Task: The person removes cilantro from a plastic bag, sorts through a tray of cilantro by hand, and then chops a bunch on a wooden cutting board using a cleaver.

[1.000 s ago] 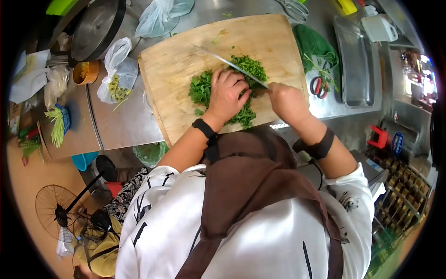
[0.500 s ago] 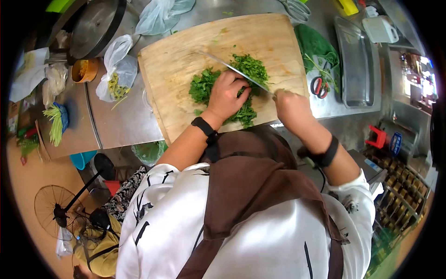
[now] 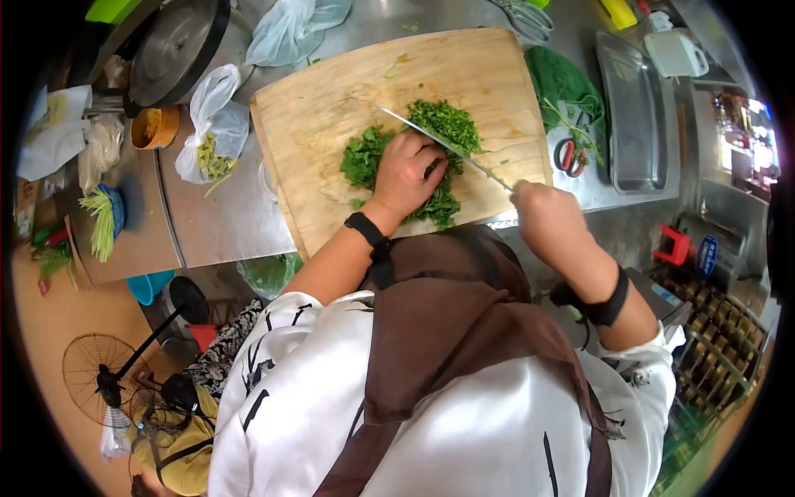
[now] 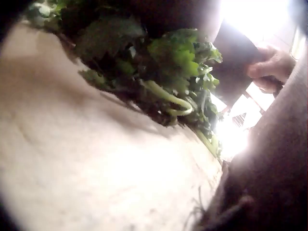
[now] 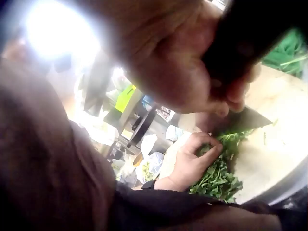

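Note:
On the wooden cutting board [image 3: 315, 149] lies a bunch of leafy green herbs [image 3: 363, 157]. My left hand [image 3: 406, 176] holds the bunch down with bent fingers. The left wrist view shows uncut leaves and pale stems [image 4: 168, 98] bunched beneath that hand. My right hand [image 3: 551, 219] grips a large knife [image 3: 447, 146] by its dark handle [image 5: 245, 45]. The blade slants across the board, right beside the left fingers, between the uncut bunch and a pile of finely chopped herbs [image 3: 445, 120].
Left of the board are a plastic bag of greens [image 3: 217, 153], an orange bowl [image 3: 155, 128] and a bundle of green stalks [image 3: 103, 219]. To the right lie red-handled scissors [image 3: 568, 156], a green cloth-like bundle [image 3: 563, 79] and a metal tray [image 3: 633, 116]. Behind are more scissors [image 3: 530, 18].
My right hand has drawn the knife back, rightward and toward my body, past the board's right front corner. The left hand stays over the herbs, nearly in place.

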The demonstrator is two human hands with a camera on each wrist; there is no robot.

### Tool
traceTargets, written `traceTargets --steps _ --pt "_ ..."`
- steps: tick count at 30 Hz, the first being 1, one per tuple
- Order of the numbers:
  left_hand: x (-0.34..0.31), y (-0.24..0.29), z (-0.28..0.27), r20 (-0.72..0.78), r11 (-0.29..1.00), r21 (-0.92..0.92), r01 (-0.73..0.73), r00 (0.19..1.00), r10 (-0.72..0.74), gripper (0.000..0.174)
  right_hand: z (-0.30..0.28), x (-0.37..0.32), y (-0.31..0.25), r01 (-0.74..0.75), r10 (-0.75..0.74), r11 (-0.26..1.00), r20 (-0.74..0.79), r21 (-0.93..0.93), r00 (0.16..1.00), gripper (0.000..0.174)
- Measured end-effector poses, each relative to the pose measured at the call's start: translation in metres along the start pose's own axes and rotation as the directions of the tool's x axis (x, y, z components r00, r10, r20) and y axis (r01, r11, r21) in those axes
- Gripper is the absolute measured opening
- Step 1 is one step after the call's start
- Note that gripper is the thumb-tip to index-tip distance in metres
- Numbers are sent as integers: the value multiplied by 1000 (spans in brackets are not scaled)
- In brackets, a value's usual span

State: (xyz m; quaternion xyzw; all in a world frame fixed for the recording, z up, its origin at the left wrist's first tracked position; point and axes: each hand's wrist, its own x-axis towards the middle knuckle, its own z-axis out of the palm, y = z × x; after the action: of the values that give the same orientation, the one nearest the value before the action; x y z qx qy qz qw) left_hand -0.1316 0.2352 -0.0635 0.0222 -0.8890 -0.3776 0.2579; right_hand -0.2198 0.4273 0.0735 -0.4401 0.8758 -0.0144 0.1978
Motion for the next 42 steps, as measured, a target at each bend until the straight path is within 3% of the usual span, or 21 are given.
traceTargets --steps 5,9,14,18,21,27,32,34,35,42 --pt "2 4 -6 23 999 50 19 1000 -20 16 52 49 4 72 -58 995 -176 70 983 6" --pt "2 0 -3 -12 994 89 -60 998 62 19 48 38 12 114 -80 987 -278 110 957 8" --pt "-4 2 -1 -63 999 26 38 997 -37 21 -5 -2 1 40 -35 998 -96 48 995 8" --pt "-5 1 -1 -47 998 32 55 997 -54 20 10 5 3 8 -9 1000 12 21 1000 14" --pt "-3 5 -6 -41 986 163 28 999 -21 19 45 38 2 47 -43 998 -91 47 995 4" --pt "-5 -1 -8 15 998 25 57 998 -57 16 46 48 9 110 -89 991 -243 75 966 11" --pt "-6 -1 -6 -56 1000 7 8 998 -7 16 -1 2 3 68 -62 997 -151 35 987 6" --pt "-7 0 -6 -49 999 33 20 999 -19 17 -7 -6 3 35 -34 998 12 -60 999 4" --pt "-7 -1 -6 -49 999 30 24 999 -22 17 -4 -3 2 35 -34 998 16 -61 999 4" --pt "-4 2 -10 -32 999 18 29 999 -29 17 55 60 0 111 -91 989 -186 101 978 6"
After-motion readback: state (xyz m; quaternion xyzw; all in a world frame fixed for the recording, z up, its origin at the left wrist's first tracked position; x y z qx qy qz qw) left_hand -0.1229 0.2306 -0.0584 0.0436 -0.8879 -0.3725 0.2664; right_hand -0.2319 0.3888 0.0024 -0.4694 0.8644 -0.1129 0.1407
